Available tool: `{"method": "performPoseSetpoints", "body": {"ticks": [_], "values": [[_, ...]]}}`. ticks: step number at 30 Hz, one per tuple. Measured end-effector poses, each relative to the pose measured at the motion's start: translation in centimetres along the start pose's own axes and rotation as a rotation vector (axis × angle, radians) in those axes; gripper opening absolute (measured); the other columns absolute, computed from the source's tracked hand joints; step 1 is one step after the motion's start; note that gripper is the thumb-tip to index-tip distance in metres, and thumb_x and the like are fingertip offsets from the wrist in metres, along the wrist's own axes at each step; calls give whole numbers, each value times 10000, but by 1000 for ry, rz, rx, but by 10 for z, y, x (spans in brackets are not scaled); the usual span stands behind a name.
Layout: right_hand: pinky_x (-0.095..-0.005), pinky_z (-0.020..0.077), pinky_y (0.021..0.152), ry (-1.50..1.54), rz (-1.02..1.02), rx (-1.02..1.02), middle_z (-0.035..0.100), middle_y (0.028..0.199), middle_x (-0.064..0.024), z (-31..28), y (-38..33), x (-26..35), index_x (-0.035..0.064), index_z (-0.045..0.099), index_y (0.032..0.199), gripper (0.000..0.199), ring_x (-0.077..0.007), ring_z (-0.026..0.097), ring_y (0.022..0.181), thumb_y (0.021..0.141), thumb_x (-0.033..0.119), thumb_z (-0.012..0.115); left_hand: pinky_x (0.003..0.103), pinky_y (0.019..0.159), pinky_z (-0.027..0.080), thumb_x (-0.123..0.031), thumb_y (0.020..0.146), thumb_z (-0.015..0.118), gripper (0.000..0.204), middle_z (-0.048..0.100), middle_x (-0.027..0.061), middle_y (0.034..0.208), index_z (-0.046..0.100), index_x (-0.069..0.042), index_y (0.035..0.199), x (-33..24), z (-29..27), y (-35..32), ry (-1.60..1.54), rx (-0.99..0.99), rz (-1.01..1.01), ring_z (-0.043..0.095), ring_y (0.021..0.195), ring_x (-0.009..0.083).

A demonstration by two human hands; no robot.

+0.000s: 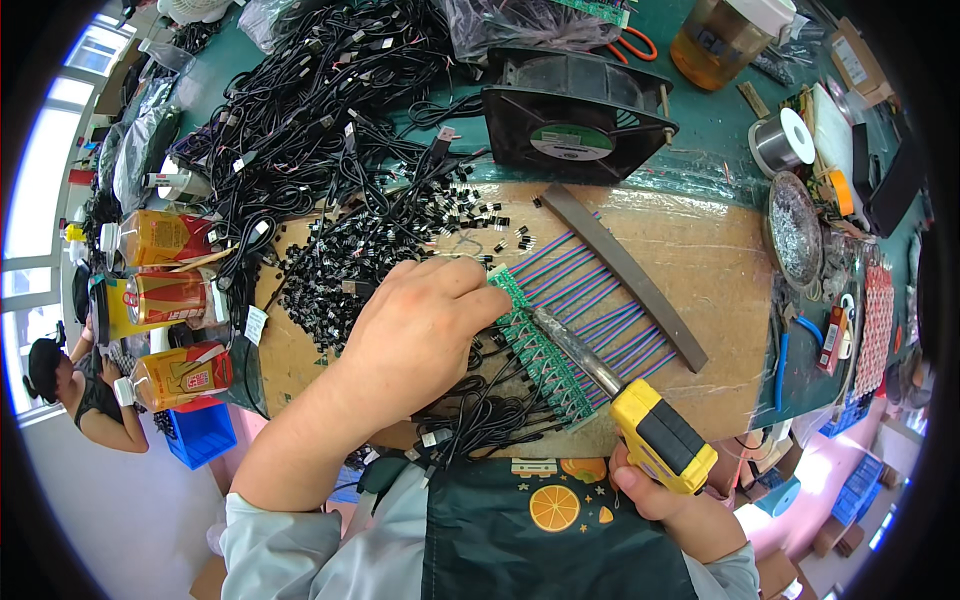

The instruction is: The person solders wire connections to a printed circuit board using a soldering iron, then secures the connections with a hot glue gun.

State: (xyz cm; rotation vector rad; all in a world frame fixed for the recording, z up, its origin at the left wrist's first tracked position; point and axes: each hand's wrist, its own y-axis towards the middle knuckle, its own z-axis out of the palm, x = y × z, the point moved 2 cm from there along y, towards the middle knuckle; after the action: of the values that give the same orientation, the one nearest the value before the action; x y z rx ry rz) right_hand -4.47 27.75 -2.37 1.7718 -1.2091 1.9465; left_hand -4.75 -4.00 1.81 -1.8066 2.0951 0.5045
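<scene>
One narrow green circuit-board strip (pixel 553 368), probably light and stiff, best edge-held, lay over tan sheeting (pixel 728 270); the left hand (pixel 425 310) curled at its far end, hold unclear; the right hand (pixel 655 492) grasped a yellow-black soldering iron (pixel 655 425).

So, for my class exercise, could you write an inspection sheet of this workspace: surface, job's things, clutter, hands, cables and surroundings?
Surface: flat brown sheet on a green tabletop.
Job's things: narrow green circuit board; thin purple, blue and green wires off its right side; dark-brown rectangular bar across them; yellow-and-black tool with a metal barrel.
Clutter: heap of tiny black components; black box-framed fan; clear white-lidded jar of amber liquid.
Hands: left hand at the board's upper end, fingertips partly hidden; right hand grips the tool.
Cables: tangled black cables, upper left; more below the left hand.
Surroundings: another person, far left, near a blue plastic bin.
</scene>
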Motion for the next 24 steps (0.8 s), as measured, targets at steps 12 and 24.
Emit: {"method": "performPoseSetpoints", "body": {"ticks": [12, 24], "values": [[-370, 519, 607, -82, -67, 17, 652, 823, -95, 0, -3, -10, 46, 674, 940, 190, -273, 655, 695, 823, 156, 775, 416, 773, 498, 19, 777, 625, 246, 634, 81, 927, 691, -92, 986, -2, 0, 1, 12, 1, 8, 641, 881, 310], [-377, 508, 626, -22, -3, 31, 637, 790, -89, -2, -3, -9, 76, 669, 876, 161, -272, 645, 695, 820, 186, 771, 418, 763, 497, 17, 782, 629, 237, 632, 82, 927, 697, -90, 983, -3, 0, 0, 12, 1, -2, 640, 872, 312]]}}
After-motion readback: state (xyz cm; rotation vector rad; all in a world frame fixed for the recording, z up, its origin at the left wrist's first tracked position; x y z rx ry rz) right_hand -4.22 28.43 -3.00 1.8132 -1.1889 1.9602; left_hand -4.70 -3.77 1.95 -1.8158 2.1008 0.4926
